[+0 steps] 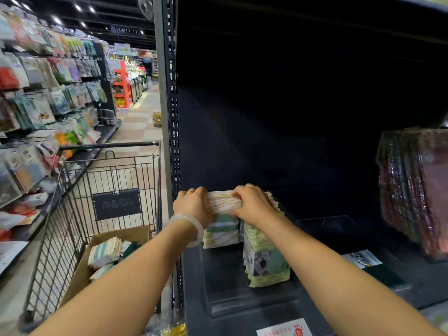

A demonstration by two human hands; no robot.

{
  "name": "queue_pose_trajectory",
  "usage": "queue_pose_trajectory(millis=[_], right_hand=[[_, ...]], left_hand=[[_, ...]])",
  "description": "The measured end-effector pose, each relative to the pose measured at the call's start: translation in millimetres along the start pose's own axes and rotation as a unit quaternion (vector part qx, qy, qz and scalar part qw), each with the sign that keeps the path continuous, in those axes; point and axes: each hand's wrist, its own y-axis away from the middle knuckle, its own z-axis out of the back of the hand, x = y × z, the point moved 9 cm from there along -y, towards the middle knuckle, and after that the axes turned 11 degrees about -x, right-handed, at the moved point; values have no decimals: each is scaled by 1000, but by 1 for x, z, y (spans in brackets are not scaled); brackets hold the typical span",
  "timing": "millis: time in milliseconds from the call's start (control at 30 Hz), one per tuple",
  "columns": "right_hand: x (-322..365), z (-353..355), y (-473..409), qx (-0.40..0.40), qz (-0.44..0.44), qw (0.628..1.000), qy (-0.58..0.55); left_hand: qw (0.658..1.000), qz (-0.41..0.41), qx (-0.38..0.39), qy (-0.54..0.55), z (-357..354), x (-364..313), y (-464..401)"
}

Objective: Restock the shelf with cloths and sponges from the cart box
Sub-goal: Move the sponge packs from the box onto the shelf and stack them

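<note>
Standing packs: we have both hands on a row of flat green-and-white striped cloth packs set on edge at the left end of the dark metal shelf, hard against the perforated upright post; on edge, we judge, so that more fit and the printed faces look outward.
Left hand: our left hand, a pale bangle at its wrist, curls its fingers over the top edges at the left end of the row, gripping it and bracing it toward the post.
Right hand: our right hand wraps over the top of the right end, fingers bent down on the far side, squeezing the packs together against the left.
Front stack: a second bundle of yellow-edged cloth packs with a green label stands just in front, below the right wrist, touching the row.
Supply: more striped packs lie in the brown cardboard box inside the wire shopping cart to our left, so restocking looks unfinished.
Shelf room: much of the shelf to the right is bare; a wrapped reddish bundle sits well apart at the far right.
Risk: the row could fan out and topple once we let go.
</note>
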Motion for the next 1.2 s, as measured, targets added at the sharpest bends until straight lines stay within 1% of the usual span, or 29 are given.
queue_pose_trajectory(millis=[133,233,333,433,533,600,667,733,833,933,1033,1133,1200], right_hand=[[0,-9,1,-4,6,1000,7],[1,-9,1,-1,8,1000,9],[1,0,4,24,7,1000,14],[12,21,8,15,26,1000,-4],[39,40,14,-14,72,997,-37],[68,46,21,-23,111,992,-62],[102,44,32,-24,158,983,-85],[137,30,46,-2,208,974,-93],[185,-6,69,45,260,961,-83],[219,-42,91,87,292,952,-42],[241,-79,114,137,303,943,-20],[257,-113,126,170,304,937,5],[266,-131,130,190,300,935,11]], left_hand=[[999,-2,25,-47,-9,0,0],[997,-4,28,-71,-10,-1,0],[998,1,29,-55,-8,-6,1],[1000,-11,-8,-22,7,-8,2],[997,-27,-68,-14,37,-7,7],[994,-44,-96,-32,56,-3,15],[991,-36,-107,-65,71,13,25],[989,-13,-107,-100,80,38,40],[979,33,-73,-187,85,87,73],[964,94,-5,-250,80,141,114],[953,151,49,-259,68,185,148],[951,178,70,-241,58,217,170],[949,180,91,-241,52,236,176]])
